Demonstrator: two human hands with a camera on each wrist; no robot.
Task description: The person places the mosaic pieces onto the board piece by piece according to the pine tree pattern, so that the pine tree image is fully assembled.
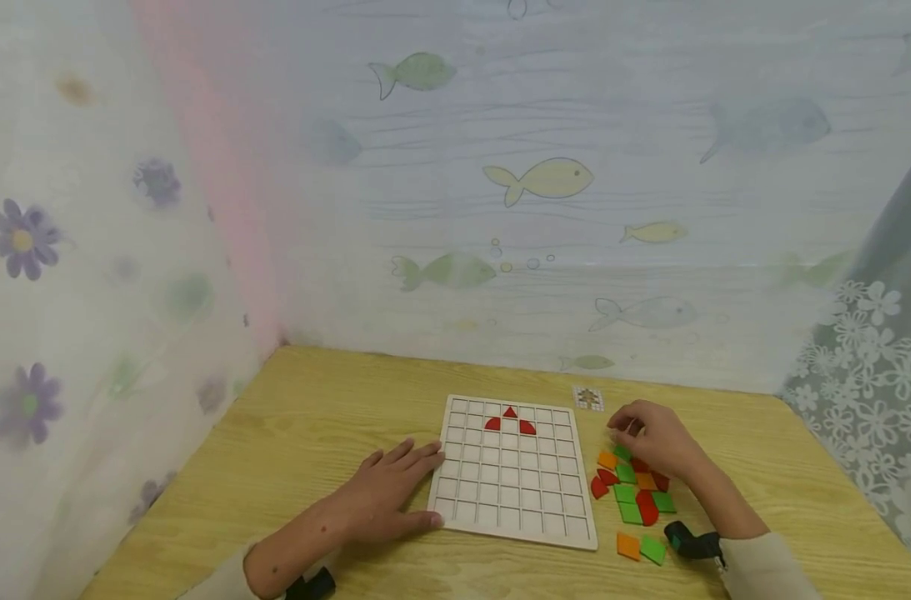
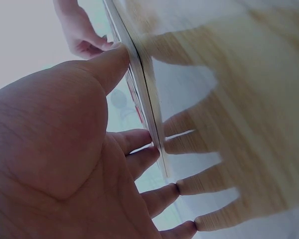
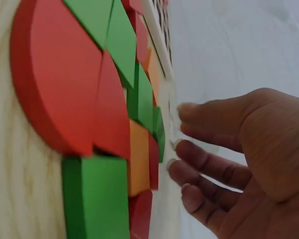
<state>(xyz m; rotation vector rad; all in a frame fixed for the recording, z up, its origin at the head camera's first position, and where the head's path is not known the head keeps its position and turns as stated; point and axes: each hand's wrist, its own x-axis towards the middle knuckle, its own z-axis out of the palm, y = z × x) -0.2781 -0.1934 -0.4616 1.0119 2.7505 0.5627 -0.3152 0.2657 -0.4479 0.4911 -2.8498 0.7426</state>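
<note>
A pale wooden grid board (image 1: 509,495) lies on the table, with a red triangle (image 1: 510,412) and two red rounded pieces (image 1: 493,424) (image 1: 528,427) near its far edge. My left hand (image 1: 376,504) is spread flat, its thumb and some fingertips touching the board's left edge; the left wrist view shows this hand (image 2: 55,149) along that edge. Right of the board lie several red, green (image 1: 630,512) and orange pieces. Over the far end of this group is my right hand (image 1: 658,440), and in the right wrist view this hand (image 3: 259,159) has loosely bent fingers, with nothing visible between them.
A small patterned card (image 1: 588,398) lies beyond the board's far right corner. An orange square (image 1: 628,547) and a green square (image 1: 653,550) sit apart, nearer the front. Fish-printed curtain (image 1: 440,317) stands behind the wooden table (image 1: 335,400), with flowered fabric on the left.
</note>
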